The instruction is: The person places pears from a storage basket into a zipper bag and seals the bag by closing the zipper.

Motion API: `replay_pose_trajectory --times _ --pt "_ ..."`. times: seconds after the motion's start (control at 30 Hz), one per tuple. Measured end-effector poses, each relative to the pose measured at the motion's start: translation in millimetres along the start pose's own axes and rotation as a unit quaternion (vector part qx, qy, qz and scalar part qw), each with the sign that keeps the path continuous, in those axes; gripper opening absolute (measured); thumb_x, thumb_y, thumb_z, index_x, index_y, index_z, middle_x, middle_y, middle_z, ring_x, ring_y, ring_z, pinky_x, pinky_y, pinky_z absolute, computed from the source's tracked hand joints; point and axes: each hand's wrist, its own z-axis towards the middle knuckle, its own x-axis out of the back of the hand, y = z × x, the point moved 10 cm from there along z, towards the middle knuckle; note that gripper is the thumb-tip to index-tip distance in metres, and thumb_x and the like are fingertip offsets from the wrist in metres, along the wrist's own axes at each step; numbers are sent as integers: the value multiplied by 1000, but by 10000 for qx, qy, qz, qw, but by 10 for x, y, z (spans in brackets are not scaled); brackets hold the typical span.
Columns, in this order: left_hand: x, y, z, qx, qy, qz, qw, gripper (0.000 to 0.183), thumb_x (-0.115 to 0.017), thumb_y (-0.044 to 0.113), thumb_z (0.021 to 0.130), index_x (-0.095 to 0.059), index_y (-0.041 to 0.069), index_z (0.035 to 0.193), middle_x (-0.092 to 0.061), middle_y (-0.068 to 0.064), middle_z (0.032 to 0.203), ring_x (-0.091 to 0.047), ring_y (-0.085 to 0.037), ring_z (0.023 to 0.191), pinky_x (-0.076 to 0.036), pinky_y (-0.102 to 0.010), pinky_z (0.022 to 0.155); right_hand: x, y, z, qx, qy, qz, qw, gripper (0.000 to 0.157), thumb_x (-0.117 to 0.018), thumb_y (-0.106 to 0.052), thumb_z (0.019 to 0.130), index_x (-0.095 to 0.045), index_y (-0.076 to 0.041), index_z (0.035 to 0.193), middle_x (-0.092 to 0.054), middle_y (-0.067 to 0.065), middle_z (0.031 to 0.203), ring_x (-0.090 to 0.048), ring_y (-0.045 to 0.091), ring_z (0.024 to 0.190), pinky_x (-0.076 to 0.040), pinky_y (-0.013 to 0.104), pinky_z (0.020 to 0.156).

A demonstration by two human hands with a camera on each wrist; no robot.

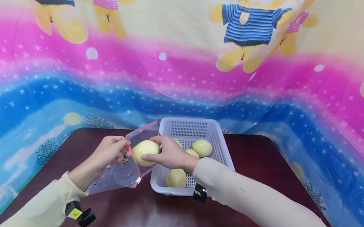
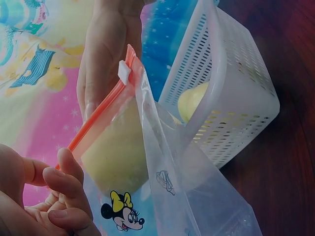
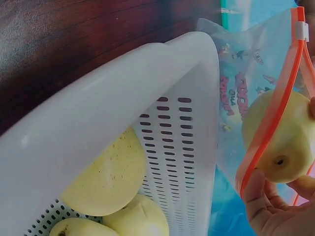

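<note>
My left hand [image 1: 113,151] pinches the red-orange edge of a clear slider bag [image 1: 115,175], holding its mouth apart. In the left wrist view a cartoon mouse is printed on the film. My right hand [image 1: 171,153] grips a large pale yellow pear [image 1: 145,152], thumb on the near side and fingers on the far side. The pear sits in the bag's mouth, partly seen through the film in the right wrist view. A white slider [image 3: 302,31] is at one end of the zip.
A white perforated basket [image 1: 224,152] stands on the dark red table [image 1: 252,184], right beside the bag. It holds several more pears, one [image 1: 176,178] at its near side and another [image 1: 202,148] farther back. A printed cloth [image 1: 183,76] hangs behind the table.
</note>
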Motion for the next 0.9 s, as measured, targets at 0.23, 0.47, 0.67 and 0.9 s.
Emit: replay_pose_trajectory --times 0.23,0.47,0.67,0.9 --pt "-12 -14 -9 110 -21 -48 9999 25 -48 21 101 -61 2 92 -62 1 68 -42 -9 49 -34 -23 47 -50 -44 17 91 -100 -246 9996 51 -76 -40 86 -66 -12 128 -70 -1 96 -58 8 78 -48 21 68" --pt "-3 -8 -12 132 -9 -37 9999 25 -48 20 101 -60 3 88 -61 1 67 -42 -9 49 -34 -22 48 -98 -81 48 212 -161 -388 9989 45 -76 -39 86 -69 -13 121 -67 -4 86 -55 7 74 -46 20 64" --pt "-2 7 -7 63 -41 -35 10000 25 -48 20 101 -60 3 87 -61 1 67 -43 -9 50 -35 -23 48 -172 -66 77 155 -265 -270 9992 43 -78 -38 85 -69 -13 119 -65 -5 83 -54 6 68 -45 19 61" --pt "-17 4 0 56 -61 -21 10000 25 -47 21 102 -60 3 90 -61 1 67 -44 -9 50 -36 -24 49 -269 -33 87 151 -362 -419 9984 39 -79 -36 85 -69 -11 113 -63 -6 81 -53 5 66 -45 19 60"
